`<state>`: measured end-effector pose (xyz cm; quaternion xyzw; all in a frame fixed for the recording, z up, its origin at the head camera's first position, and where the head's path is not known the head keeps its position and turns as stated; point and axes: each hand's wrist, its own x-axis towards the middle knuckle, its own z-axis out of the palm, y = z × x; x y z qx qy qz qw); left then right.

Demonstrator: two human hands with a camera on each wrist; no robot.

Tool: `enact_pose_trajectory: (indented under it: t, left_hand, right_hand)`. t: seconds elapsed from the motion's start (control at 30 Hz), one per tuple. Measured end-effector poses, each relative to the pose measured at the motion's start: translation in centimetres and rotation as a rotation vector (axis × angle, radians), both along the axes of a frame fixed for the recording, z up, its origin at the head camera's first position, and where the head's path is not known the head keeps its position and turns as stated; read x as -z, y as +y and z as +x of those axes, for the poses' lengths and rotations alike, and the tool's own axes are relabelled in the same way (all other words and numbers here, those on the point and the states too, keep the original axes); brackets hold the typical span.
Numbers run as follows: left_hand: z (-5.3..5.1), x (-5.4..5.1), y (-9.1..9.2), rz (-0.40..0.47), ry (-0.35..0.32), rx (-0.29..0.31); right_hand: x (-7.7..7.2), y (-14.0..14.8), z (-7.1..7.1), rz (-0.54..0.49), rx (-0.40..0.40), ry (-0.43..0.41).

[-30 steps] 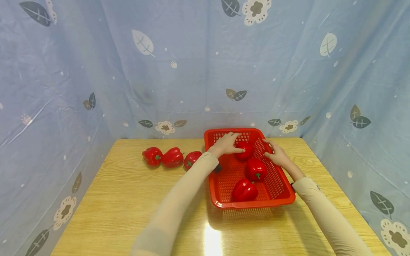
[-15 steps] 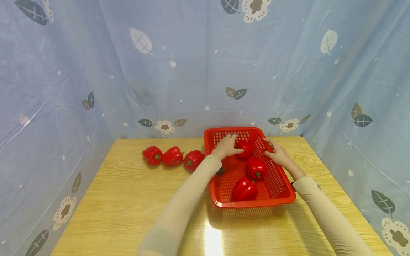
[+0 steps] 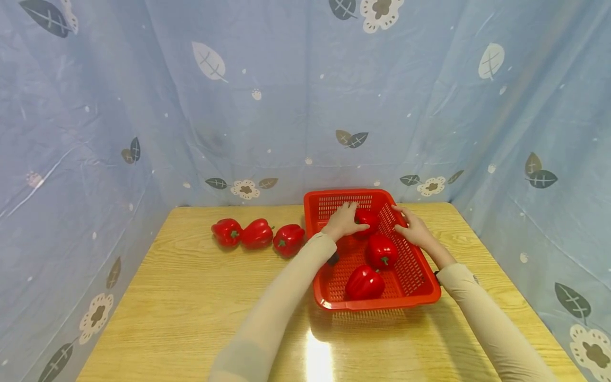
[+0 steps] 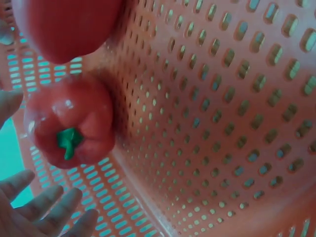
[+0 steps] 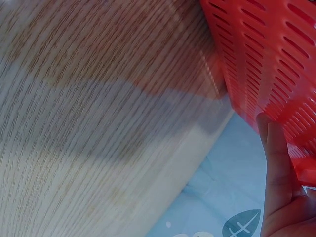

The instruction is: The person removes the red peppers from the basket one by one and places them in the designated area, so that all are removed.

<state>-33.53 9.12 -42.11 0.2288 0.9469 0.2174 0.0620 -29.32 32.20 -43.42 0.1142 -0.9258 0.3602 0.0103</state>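
A red plastic basket [image 3: 377,304] holds three red bell peppers: a front one [image 3: 365,283], a middle one [image 3: 382,251] and a back one [image 3: 369,217]. Inside the basket, my left hand [image 3: 345,220] is beside the back pepper, its thumb in front of it. The left wrist view shows that hand's fingers [image 4: 42,210] spread, apart from a pepper [image 4: 71,118] with a green stem. At the basket's right side, my right hand [image 3: 416,231] grips the rim, thumb on the inner side. Its finger [image 5: 279,170] lies along the outer wall in the right wrist view.
Left of the basket, three more bell peppers lie in a row on the wooden table [image 3: 191,307]: a left one [image 3: 226,232], a middle one [image 3: 256,234] and a right one [image 3: 288,240]. A blue patterned curtain [image 3: 286,106] surrounds the table's back and sides.
My left hand has moved slightly to the right, closer to the back pepper. The right hand and the basket stay in place.
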Motion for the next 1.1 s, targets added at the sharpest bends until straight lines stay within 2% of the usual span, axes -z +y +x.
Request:
enact_pose_trajectory:
  t: [0.17,0.47,0.7,0.9,1.1]
  left_hand:
    - [0.0,0.4,0.4,-0.029,0.016,-0.003]
    - [-0.1,0.9,0.8,-0.087,0.024,0.027]
    - [-0.4,1.4,1.3,-0.119,0.042,0.03]
    - [-0.4,1.9,1.7,-0.171,0.098,0.033]
    - [-0.5,1.8,1.8,-0.148,0.119,0.033]
  right_hand:
    - [-0.1,0.1,0.1,-0.01,0.005,-0.021]
    - [-0.1,0.1,0.0,-0.015,0.007,-0.04]
    - [-0.1,0.0,-0.1,-0.015,0.015,-0.03]
    - [-0.1,-0.1,0.0,-0.023,0.01,-0.037]
    - [-0.1,0.0,0.0,-0.027,0.015,-0.031]
